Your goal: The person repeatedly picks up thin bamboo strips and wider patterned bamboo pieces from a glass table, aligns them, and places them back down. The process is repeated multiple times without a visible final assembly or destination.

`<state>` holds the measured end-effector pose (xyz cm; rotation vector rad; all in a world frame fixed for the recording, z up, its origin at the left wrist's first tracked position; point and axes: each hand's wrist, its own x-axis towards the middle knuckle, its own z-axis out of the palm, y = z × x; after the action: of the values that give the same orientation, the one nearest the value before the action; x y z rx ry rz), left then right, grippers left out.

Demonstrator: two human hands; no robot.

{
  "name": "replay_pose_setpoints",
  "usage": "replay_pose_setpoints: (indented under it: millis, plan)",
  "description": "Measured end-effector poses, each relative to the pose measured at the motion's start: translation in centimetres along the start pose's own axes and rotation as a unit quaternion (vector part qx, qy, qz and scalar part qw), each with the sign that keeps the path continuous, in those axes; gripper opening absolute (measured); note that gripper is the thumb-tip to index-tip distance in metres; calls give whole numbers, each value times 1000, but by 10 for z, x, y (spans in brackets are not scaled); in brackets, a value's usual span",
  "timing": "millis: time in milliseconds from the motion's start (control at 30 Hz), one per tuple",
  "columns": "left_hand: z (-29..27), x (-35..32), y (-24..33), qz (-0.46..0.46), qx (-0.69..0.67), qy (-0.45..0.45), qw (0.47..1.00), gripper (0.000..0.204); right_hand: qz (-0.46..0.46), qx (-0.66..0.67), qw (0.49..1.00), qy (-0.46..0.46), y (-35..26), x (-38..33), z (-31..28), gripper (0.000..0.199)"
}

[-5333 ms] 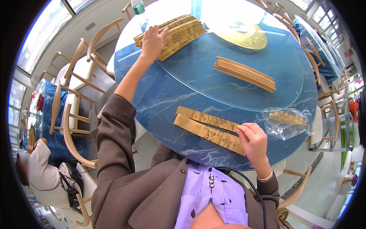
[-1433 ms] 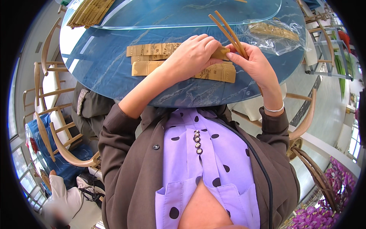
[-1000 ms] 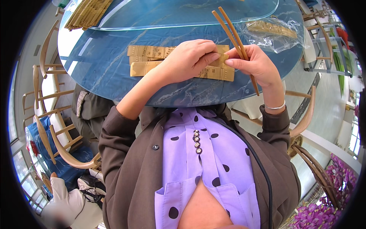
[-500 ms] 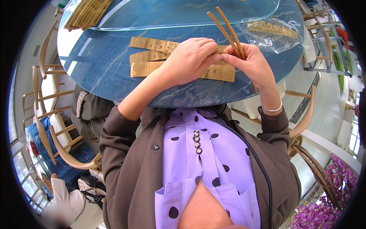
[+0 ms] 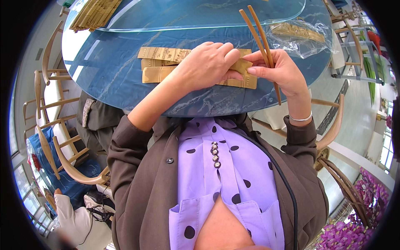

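Note:
My left hand (image 5: 208,66) is closed over a brown paper chopstick sleeve (image 5: 240,66), whose end sticks out between my two hands. My right hand (image 5: 285,75) pinches that end between thumb and finger. A pair of wooden chopsticks (image 5: 259,38) is also in my right hand, slanting up and away past the fingers. Beneath my left hand and wrist, more flat paper sleeves (image 5: 151,75) lie on the table; one printed strip (image 5: 162,53) runs under the hand, and whether it is the held one I cannot tell.
The round blue marbled table (image 5: 112,79) carries a raised glass turntable (image 5: 200,28). A stack of brown sleeves (image 5: 95,14) lies at the far left. At the far right is a clear plastic bag (image 5: 300,37) with sleeves inside. Wooden chairs (image 5: 75,166) stand around.
My right hand has moved slightly right and nearer, with the chopsticks shifting right. More of the sleeve's end shows between my hands. The top printed strip has slid left and nearer.

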<state>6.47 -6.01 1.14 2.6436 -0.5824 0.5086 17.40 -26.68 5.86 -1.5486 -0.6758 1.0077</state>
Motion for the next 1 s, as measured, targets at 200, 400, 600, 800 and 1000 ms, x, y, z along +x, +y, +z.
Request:
replay_pose_setpoints:
  millis: [200,400,600,800,1000]
  plan:
    - [5,-1,-1,18,44,8,999,47,12,-12,999,44,5,2,8,24]
    - [9,-1,-1,24,55,18,998,45,6,-12,998,59,11,7,14,19]
    - [14,-3,-1,19,105,6,994,42,4,-29,996,86,10,9,21,22]
    - [11,-2,-4,60,99,80,990,38,4,-20,994,104,3,7,22,21]
    - [7,1,-5,59,17,102,993,41,1,-37,994,101,5,6,18,22]
